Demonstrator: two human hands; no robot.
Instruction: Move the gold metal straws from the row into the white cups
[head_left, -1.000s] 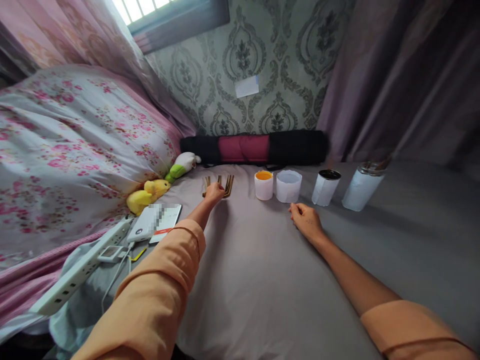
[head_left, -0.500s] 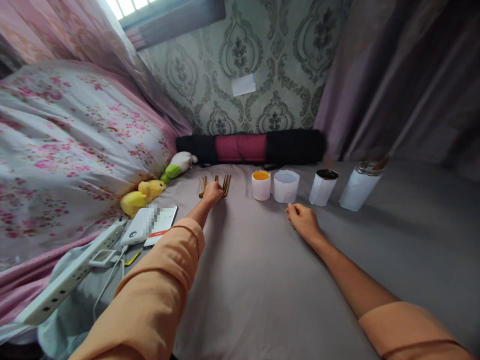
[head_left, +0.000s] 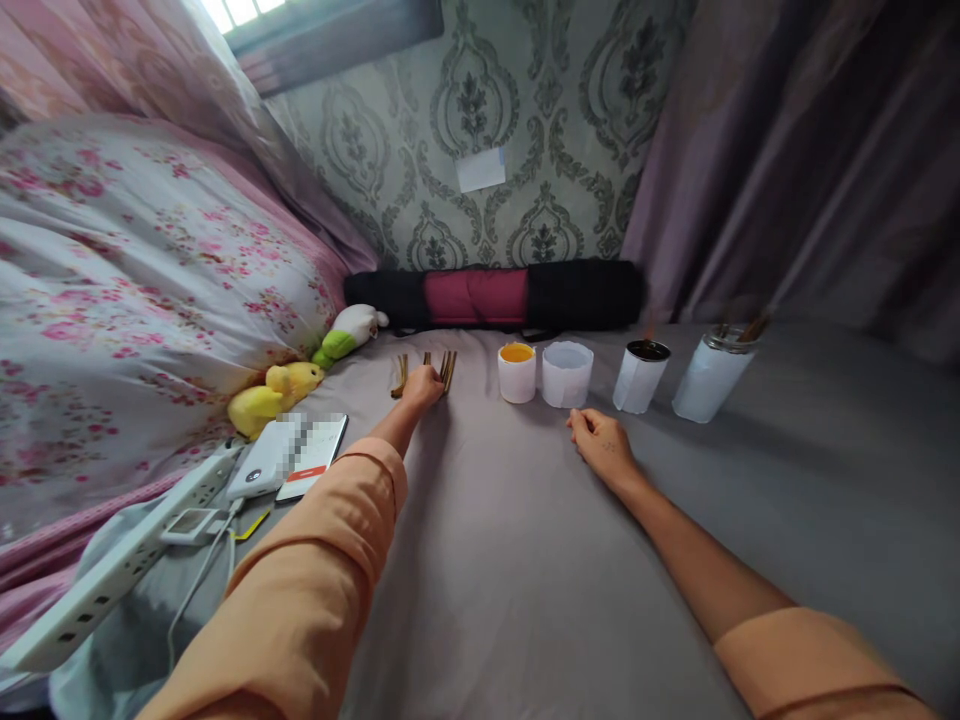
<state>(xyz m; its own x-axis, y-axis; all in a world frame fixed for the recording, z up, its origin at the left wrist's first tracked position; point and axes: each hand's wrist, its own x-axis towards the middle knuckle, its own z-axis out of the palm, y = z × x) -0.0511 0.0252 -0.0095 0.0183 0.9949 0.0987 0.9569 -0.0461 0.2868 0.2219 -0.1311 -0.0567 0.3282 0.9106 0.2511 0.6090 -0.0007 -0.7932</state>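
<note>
My left hand [head_left: 422, 387] reaches to the far middle of the bed, fingers closed at the middle group of several thin brown sticks [head_left: 448, 371]. Ends of that group stick out beyond my fingers, and the rest of it is hidden by the hand. My right hand [head_left: 606, 445] rests with curled fingers on the sheet, just in front of a wide white cup [head_left: 568, 378]; I see nothing in it. Left of that cup stands a white-wrapped cup [head_left: 517, 380] with orange inside. To the right are a white-wrapped tin [head_left: 640, 382] with a dark inside and a taller white-wrapped jar [head_left: 711, 384] holding brown sticks.
A black and maroon roll [head_left: 476, 297] lies along the wall. At the left are a yellow plush toy [head_left: 274, 398], a green and white one [head_left: 351, 333], a phone [head_left: 319, 455], a white power bank [head_left: 266, 458], and a power strip [head_left: 124, 570] with cables.
The view has shifted slightly, so most things appear a little farther left. Both hands stay at about the same places, the left at the sticks and the right before the wide cup.
</note>
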